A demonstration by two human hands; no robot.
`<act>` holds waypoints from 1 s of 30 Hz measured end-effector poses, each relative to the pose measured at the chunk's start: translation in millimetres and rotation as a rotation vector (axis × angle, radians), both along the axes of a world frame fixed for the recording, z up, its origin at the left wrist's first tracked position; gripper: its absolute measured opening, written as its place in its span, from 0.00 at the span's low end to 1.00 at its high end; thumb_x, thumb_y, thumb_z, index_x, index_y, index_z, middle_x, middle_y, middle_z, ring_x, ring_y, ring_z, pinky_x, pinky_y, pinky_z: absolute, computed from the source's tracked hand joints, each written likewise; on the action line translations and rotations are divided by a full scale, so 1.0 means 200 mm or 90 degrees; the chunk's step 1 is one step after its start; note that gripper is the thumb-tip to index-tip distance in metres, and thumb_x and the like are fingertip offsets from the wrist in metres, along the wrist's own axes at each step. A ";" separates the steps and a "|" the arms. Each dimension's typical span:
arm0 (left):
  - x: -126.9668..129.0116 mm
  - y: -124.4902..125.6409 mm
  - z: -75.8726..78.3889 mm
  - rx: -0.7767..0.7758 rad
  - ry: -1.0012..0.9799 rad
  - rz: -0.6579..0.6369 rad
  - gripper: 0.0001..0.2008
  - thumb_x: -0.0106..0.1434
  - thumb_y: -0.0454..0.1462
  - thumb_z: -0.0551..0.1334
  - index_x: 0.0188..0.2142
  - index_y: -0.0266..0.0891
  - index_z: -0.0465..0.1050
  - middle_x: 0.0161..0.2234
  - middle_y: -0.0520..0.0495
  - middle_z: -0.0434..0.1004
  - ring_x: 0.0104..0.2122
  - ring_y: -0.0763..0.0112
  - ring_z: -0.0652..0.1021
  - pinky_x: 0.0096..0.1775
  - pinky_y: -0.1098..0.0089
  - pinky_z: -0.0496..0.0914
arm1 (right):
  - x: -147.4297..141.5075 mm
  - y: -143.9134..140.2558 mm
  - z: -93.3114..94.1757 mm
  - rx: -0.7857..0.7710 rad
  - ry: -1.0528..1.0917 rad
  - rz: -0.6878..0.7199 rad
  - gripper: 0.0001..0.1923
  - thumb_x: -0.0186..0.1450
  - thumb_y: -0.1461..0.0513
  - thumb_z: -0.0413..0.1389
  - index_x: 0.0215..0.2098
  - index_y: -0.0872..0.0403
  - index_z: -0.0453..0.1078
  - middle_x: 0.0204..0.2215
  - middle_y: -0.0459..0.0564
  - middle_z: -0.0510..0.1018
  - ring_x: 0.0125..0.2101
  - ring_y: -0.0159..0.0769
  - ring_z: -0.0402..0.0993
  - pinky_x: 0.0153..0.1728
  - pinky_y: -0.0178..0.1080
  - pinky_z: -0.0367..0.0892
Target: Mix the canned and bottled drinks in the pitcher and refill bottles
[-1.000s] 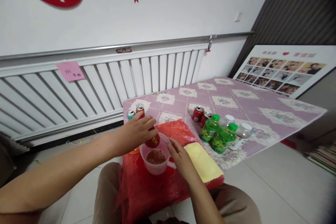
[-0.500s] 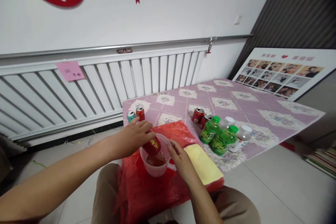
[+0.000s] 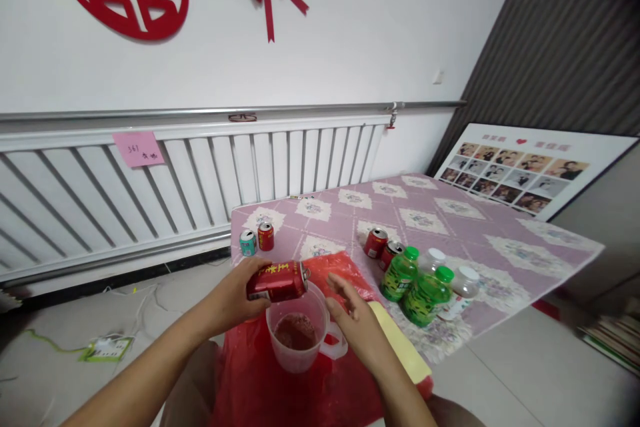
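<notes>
The left hand [image 3: 235,293] is wrapped around a red drink can [image 3: 278,281], holding it on its side just above the rim of a clear plastic measuring jug [image 3: 299,337]; the can carries yellow characters along its side, too small to read, and its top end points to the right. The jug stands on a red plastic bag [image 3: 280,387] at the near edge of the table [image 3: 500,240] and has a brownish-red liquid in its bottom. The right hand [image 3: 357,323] is beside the jug with its fingers loosely spread and nothing gripped, the palm just above the jug's white handle [image 3: 336,344]; whether it touches the handle I cannot tell. A yellow cloth [image 3: 400,347] lies just right of that hand. Farther along the purple patterned tablecloth stand two green bottles [image 3: 413,283] with green caps, two clear bottles [image 3: 457,280] with white caps, and two red cans [image 3: 383,248]. Near the table's far left corner a teal can [image 3: 247,242] and a small red can [image 3: 265,236] stand side by side. On the radiator cover [image 3: 200,173] a pink note [image 3: 139,148] reads "361" plus characters I cannot make out
</notes>
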State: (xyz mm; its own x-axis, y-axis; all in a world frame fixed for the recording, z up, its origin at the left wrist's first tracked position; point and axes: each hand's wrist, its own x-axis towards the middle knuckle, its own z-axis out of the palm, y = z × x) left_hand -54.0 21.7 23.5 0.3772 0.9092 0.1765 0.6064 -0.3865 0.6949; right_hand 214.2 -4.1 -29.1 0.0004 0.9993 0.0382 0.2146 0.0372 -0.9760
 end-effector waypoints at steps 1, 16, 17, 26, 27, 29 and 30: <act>0.00 0.00 -0.03 -0.014 -0.056 0.025 0.30 0.53 0.33 0.63 0.57 0.41 0.65 0.54 0.42 0.73 0.52 0.57 0.75 0.54 0.59 0.69 | -0.01 0.02 0.04 0.012 -0.007 0.013 0.37 0.58 0.44 0.61 0.61 0.50 0.65 0.62 0.60 0.70 0.62 0.52 0.64 0.59 0.55 0.63; 0.02 0.02 -0.34 -0.035 -0.468 0.154 0.41 0.57 0.49 0.66 0.65 0.41 0.51 0.64 0.36 0.61 0.63 0.54 0.66 0.61 0.57 0.65 | -0.32 0.38 0.44 0.048 -0.082 0.236 0.38 0.57 0.61 0.63 0.64 0.49 0.59 0.57 0.52 0.74 0.53 0.43 0.73 0.54 0.46 0.66; 0.00 0.02 -0.38 -0.029 -0.471 0.189 0.40 0.60 0.51 0.63 0.65 0.40 0.50 0.64 0.36 0.62 0.63 0.54 0.67 0.60 0.56 0.66 | -0.31 0.44 0.45 0.065 -0.092 0.223 0.38 0.57 0.60 0.64 0.64 0.49 0.60 0.57 0.52 0.74 0.53 0.43 0.73 0.55 0.46 0.66; -0.04 -0.15 -0.99 -0.171 -0.354 0.434 0.28 0.59 0.61 0.54 0.40 0.41 0.75 0.40 0.43 0.82 0.44 0.55 0.81 0.48 0.60 0.76 | -0.19 1.10 0.19 0.067 -0.272 0.068 0.38 0.57 0.61 0.63 0.64 0.55 0.58 0.54 0.58 0.76 0.50 0.46 0.76 0.52 0.49 0.69; -0.03 -0.16 -1.05 -0.177 -0.355 0.425 0.28 0.58 0.61 0.55 0.39 0.40 0.76 0.39 0.43 0.83 0.43 0.55 0.81 0.47 0.61 0.77 | -0.21 1.16 0.14 0.057 -0.288 0.070 0.38 0.57 0.62 0.63 0.64 0.56 0.58 0.54 0.59 0.76 0.50 0.46 0.76 0.52 0.49 0.69; 0.00 -0.18 -1.15 -0.181 -0.353 0.455 0.27 0.59 0.60 0.54 0.39 0.41 0.76 0.37 0.44 0.83 0.40 0.56 0.82 0.45 0.61 0.77 | -0.25 1.25 0.04 0.046 -0.321 0.081 0.38 0.57 0.64 0.63 0.64 0.58 0.57 0.55 0.61 0.75 0.52 0.47 0.75 0.53 0.49 0.68; 0.02 -0.18 -1.17 -0.177 -0.350 0.468 0.26 0.60 0.59 0.54 0.38 0.42 0.76 0.36 0.44 0.83 0.39 0.57 0.82 0.45 0.61 0.77 | -0.28 1.30 -0.01 0.045 -0.336 0.087 0.38 0.57 0.65 0.64 0.64 0.58 0.58 0.56 0.61 0.74 0.53 0.46 0.74 0.55 0.48 0.68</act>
State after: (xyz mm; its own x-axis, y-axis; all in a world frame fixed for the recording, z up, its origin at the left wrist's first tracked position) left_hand -50.5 -13.6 -211.2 -0.3753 0.9216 -0.0996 0.1933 0.1829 0.9639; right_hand 157.6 255.7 -30.3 -0.1671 0.9838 0.0645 0.6629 0.1606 -0.7313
